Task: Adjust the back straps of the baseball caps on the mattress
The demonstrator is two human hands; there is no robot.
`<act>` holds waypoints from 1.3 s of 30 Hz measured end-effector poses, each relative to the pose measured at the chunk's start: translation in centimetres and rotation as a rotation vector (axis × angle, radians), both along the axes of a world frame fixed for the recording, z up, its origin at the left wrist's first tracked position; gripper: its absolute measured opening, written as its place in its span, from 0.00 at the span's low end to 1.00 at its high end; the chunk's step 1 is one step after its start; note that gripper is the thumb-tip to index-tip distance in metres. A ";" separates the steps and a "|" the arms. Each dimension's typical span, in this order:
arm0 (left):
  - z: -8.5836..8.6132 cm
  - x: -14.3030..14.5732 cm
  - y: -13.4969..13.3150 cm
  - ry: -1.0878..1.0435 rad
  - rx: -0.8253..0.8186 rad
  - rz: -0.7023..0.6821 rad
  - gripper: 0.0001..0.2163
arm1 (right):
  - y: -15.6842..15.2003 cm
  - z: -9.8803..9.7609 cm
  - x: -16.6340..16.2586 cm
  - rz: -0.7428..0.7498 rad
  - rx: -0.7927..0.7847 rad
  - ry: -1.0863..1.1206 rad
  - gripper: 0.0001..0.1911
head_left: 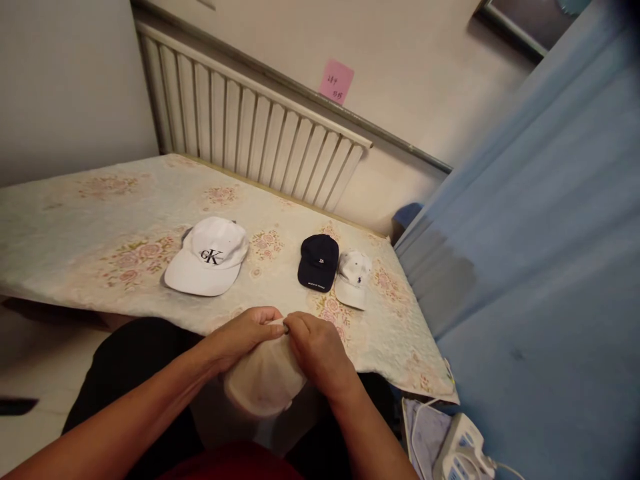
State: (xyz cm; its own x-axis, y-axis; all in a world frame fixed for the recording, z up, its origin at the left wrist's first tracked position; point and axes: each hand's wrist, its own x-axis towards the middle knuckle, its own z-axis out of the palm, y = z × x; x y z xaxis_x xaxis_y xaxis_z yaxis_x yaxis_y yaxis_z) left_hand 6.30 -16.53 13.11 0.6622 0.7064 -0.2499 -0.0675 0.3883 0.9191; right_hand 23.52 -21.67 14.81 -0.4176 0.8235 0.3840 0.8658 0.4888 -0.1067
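Observation:
Between my two hands is a beige cap (267,380), held over my lap at the table's near edge. My left hand (250,333) is closed on the cap's far edge, with the thumb lying along it. My right hand (320,350) pinches the same edge close beside the left, where a small dark metallic bit, perhaps a strap buckle, shows at the fingertips. A white cap (207,257) with dark letters lies on the table ahead to the left. Ahead to the right sit a navy cap (319,263) and a smaller white cap (355,277), side by side and touching.
A floral cloth covers the table (280,280). Behind it are a white radiator (250,120) and a wall with a pink note (336,81). Blue curtains (525,267) hang along the right. A white power strip (465,450) with cords sits low at the right.

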 end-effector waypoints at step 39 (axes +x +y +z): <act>-2.2 -0.6 -0.9 -0.145 -0.205 0.062 0.13 | 0.7 -4.3 0.4 -0.023 -0.740 1.478 0.12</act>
State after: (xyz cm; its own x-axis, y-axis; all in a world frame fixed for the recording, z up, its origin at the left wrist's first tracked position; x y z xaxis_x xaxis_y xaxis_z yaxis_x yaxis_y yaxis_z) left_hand 5.67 -17.43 10.89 0.6589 0.6910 -0.2973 -0.2224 0.5565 0.8006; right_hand 23.92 -20.97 10.54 -0.0571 0.9975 -0.0407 -0.1838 -0.0506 -0.9817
